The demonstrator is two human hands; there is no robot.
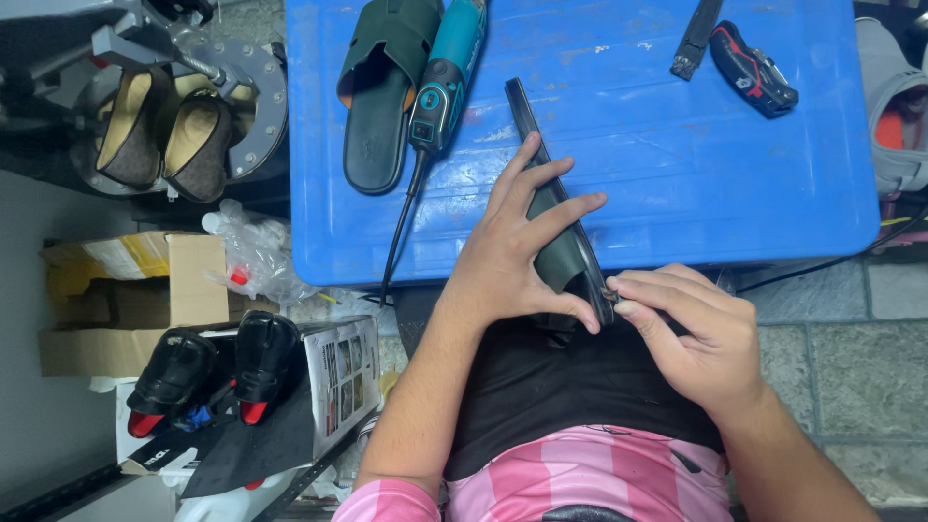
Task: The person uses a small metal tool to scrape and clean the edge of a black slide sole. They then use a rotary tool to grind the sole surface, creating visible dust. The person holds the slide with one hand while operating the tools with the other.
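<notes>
1. A cardboard box (116,290) at the left sits open, with folded paper and card showing inside.
2. The dark green sandal (559,227) stands on its edge at the near rim of the blue table (677,164), thin black sole facing right.
3. The left hand (517,251) is clamped over its strap; the right hand (701,333) pinches the sole's near end.
4. A matching sandal (382,92) lies flat beside a teal rotary tool (447,72).

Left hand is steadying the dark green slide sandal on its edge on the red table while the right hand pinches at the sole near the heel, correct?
Not quite: the table is blue, not red. In the head view the left hand steadies the dark green sandal on its edge, and the right hand pinches at the sole edge near its end.
</notes>
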